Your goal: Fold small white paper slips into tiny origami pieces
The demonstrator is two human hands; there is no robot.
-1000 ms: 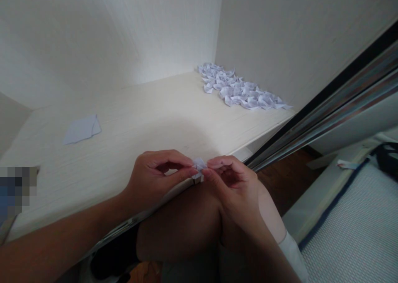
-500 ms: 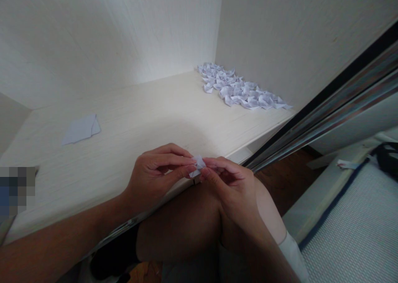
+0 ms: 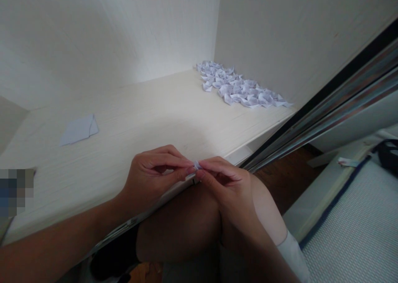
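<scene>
Jointly pinched paper (image 3: 197, 165), left hand (image 3: 151, 173), right hand (image 3: 229, 185)

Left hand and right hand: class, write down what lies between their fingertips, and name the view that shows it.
The head view shows a small piece of white paper there, pinched by both the left hand and the right hand.

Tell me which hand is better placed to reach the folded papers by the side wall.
Probably the right hand: it is nearer the folded papers than the left hand, which sits farther left. Both hands pinch the small paper, though.
</scene>
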